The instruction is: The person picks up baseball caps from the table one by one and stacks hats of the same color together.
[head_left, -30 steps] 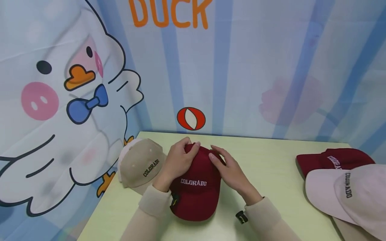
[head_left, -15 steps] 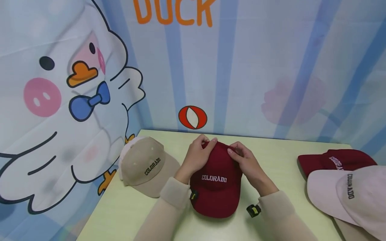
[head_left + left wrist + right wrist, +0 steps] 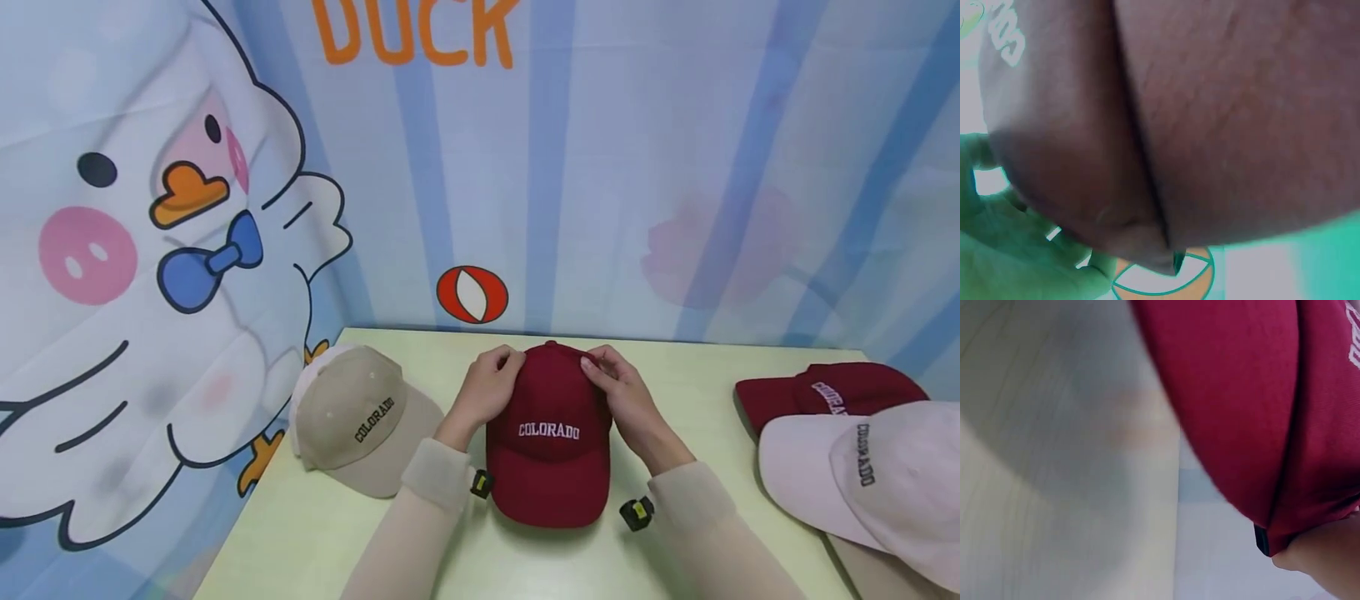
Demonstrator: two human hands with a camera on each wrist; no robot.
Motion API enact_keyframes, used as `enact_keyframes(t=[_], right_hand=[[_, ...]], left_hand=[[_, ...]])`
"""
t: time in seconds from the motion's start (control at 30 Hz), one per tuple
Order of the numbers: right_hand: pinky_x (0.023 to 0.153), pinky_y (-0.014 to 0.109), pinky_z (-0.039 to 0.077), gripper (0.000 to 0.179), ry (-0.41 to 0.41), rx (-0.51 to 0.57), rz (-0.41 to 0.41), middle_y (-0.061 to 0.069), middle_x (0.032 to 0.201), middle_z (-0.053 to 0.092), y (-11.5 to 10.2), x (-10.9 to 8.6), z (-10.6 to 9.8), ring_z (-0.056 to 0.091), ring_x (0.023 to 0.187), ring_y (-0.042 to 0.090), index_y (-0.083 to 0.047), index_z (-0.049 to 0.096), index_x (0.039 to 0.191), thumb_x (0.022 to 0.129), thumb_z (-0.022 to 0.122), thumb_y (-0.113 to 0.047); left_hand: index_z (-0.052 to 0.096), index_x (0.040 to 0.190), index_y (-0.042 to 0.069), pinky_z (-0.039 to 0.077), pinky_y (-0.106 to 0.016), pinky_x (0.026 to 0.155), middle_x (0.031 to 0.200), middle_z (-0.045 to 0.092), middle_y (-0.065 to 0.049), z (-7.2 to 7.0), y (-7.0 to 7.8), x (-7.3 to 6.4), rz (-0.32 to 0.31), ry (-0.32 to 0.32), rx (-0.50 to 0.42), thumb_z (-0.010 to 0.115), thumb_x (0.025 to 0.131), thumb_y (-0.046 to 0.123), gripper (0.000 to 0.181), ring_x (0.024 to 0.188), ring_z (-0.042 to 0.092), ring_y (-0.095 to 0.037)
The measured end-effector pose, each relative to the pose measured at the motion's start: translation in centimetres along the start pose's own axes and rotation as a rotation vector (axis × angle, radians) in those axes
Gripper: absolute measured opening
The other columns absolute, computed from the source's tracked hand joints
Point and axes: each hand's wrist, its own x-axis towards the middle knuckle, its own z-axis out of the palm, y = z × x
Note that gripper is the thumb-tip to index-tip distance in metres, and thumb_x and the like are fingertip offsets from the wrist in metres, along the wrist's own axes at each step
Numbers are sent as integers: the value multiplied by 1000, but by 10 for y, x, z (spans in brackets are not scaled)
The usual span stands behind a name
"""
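Note:
A dark red baseball cap (image 3: 551, 479) lettered COLORADO is held over the table, its brim toward me. My left hand (image 3: 486, 387) grips the cap's left side near the crown, fingers curled at its edge. On the opposite side, my right hand (image 3: 633, 408) pinches the fabric, thumb in front. Most fingertips are hidden behind the cap. In the left wrist view the cap (image 3: 1229, 125) fills much of the frame, with the left hand's fingers (image 3: 1016, 250) at its edge. The right wrist view has the cap (image 3: 1229, 394) above part of the right hand (image 3: 1325, 556).
A beige cap (image 3: 352, 417) lies left of my hands, over a paler cap (image 3: 305, 387). At right, a pale pink cap (image 3: 900, 483) overlaps another dark red cap (image 3: 832, 393) and a beige piece (image 3: 885, 567). A printed cloth (image 3: 600, 167) rises behind the light yellow table (image 3: 705, 375).
The held dark red cap has shifted right and slightly away from me. Both hands moved right with it, and their grips have spread from the crown's top toward its two sides.

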Motion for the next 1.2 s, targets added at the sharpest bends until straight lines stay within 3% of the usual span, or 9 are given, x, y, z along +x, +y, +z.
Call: enact_keyframes(t=[0.17, 0.43, 0.83, 1.03, 1.2], right_hand=[[79, 28, 51, 14, 30, -7, 47, -11, 94, 66, 5, 6, -3, 62, 87, 9, -20, 59, 109, 107, 57, -34], [80, 28, 49, 14, 74, -4, 151, -10, 93, 64, 9, 25, 1, 60, 89, 10, -20, 62, 109, 107, 58, -33], [82, 33, 47, 18, 120, -2, 267, -3, 100, 60, 17, 49, 18, 58, 93, 15, -16, 60, 112, 108, 56, -33], [79, 31, 48, 23, 137, -61, 251, 1, 102, 61, 23, 54, 29, 61, 88, 15, -13, 62, 117, 108, 56, -34], [90, 34, 51, 34, 122, -137, 207, 12, 128, 62, 25, 54, 37, 64, 104, 21, -10, 59, 134, 108, 55, -33]], left_hand=[[69, 111, 13, 49, -35, 80, 102, 66, -8, 0, -7, 5, -40, -18, -39, 42, 109, 30, 32, 91, 60, -20], [66, 116, 10, 48, -39, 89, 109, 64, -10, 2, -12, 14, -139, 5, -123, 43, 110, 26, 28, 99, 59, -22], [64, 123, 9, 49, -46, 95, 117, 65, -14, -1, -23, 26, -207, 57, -116, 41, 111, 26, 30, 106, 59, -26], [62, 126, 8, 48, -47, 98, 119, 63, -16, -3, -31, 31, -204, 98, -129, 41, 112, 24, 30, 108, 59, -28], [60, 131, 8, 48, -49, 101, 127, 57, -18, -6, -38, 35, -201, 144, -116, 39, 112, 24, 32, 114, 57, -32]])
